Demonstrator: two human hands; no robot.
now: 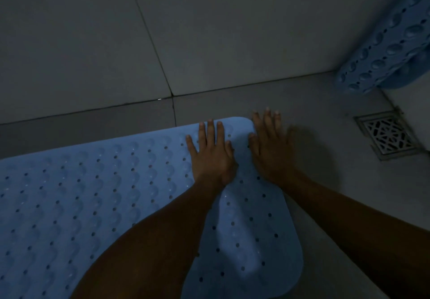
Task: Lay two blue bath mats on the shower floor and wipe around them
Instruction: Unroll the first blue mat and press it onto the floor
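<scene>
Dim grey tiles fill the shower floor [325, 103], meeting a tiled wall [81, 42] along a dark grout line, and the light is low throughout. Down on that floor lies the first blue bath mat [81, 205], spread flat, its surface dotted with small holes and rows of raised bumps, its rounded far corner just short of the wall. Both bare forearms reach in from the bottom edge. The left hand [210, 152] sits palm down on the mat near that far corner — fingers [210, 131] straight and slightly spread, pressing flat, gripping nothing. Right beside it, the right hand [270, 145] is also flat and relaxed; its thumb side lies on the mat's right edge while its straight fingers [267, 119] reach past the corner onto bare tile. The two hands are close together but not touching. Over to the right, a square metal drain grate [387, 134] with a lattice pattern is set into the floor, well apart from the mat. Up in the top right corner, the second blue bath mat [393, 44] shows its bumpy, suction-cupped side — it stands curled against the wall corner, its lower edge near the floor, above the drain.
</scene>
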